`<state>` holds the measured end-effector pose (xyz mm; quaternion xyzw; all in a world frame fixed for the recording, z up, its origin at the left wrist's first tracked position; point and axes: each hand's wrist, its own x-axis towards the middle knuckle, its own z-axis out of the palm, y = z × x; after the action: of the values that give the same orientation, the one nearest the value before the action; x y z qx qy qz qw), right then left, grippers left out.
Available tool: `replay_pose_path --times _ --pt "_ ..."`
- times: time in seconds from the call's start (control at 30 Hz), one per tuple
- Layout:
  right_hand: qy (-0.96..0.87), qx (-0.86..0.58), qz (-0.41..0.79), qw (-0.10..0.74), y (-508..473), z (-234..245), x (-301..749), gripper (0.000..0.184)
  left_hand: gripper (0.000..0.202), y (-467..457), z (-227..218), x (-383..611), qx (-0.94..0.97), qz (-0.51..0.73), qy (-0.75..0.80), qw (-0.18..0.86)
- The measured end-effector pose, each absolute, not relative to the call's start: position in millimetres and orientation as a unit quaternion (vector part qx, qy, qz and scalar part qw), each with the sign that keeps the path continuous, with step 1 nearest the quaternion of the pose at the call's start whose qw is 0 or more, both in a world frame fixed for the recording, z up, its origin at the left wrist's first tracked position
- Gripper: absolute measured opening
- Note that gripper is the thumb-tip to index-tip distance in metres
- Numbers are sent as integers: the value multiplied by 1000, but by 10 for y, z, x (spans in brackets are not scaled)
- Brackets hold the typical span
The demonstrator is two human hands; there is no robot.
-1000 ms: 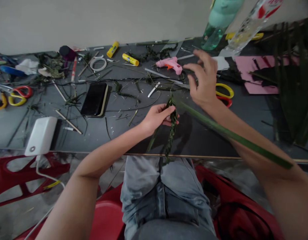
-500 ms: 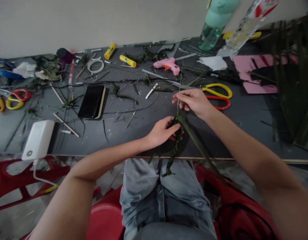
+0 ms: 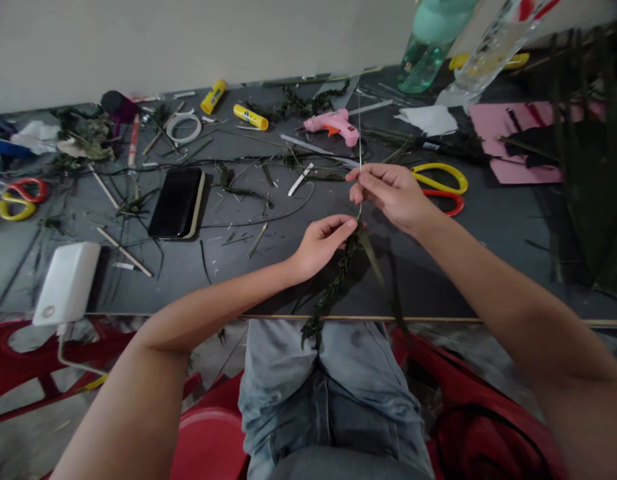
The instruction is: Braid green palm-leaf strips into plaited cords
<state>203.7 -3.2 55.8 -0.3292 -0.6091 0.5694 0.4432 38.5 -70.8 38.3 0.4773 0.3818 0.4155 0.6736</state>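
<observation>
My left hand (image 3: pixel 321 247) pinches the top of a dark green braided leaf strip (image 3: pixel 333 287) between thumb and fingers. The braid's lower end hangs past the table edge over my lap. From the pinch point a flat leaf strip (image 3: pixel 372 257) trails down to the right. Just above, my right hand (image 3: pixel 393 195) has its fingertips closed on a thin pale stem (image 3: pixel 359 143), which stands up from the braid's top. Scissors (image 3: pixel 441 179) with one yellow and one red handle lie right beside my right hand.
Beyond my hands lie a pink glue gun (image 3: pixel 334 125), yellow glue sticks (image 3: pixel 251 117) and a roll of tape (image 3: pixel 184 128). A phone (image 3: pixel 176 202) and a white power bank (image 3: pixel 68 283) are at left. Bottles (image 3: pixel 423 60), pink card (image 3: pixel 518 157) and large leaves (image 3: pixel 593 200) stand or lie at right.
My left hand has moved up to the braid's top, near my right fingers. The braid's lower end has swung left. My right hand has shifted slightly up and right.
</observation>
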Motion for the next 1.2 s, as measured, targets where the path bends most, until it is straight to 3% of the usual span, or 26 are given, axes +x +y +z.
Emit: replay_pose_path --times 0.33,0.87,1.03,1.2 --pt "-625 -329 515 486 -95 435 1931 42 42 -684 342 371 450 465 396 651" --pt "-634 -380 495 456 -140 488 1931 45 31 -697 320 352 512 456 462 563" --pt "-565 -444 524 457 -140 524 1995 32 24 -453 534 200 569 398 475 542" --pt "-496 -484 539 478 -150 537 2038 22 25 -159 860 44 715 284 472 429"
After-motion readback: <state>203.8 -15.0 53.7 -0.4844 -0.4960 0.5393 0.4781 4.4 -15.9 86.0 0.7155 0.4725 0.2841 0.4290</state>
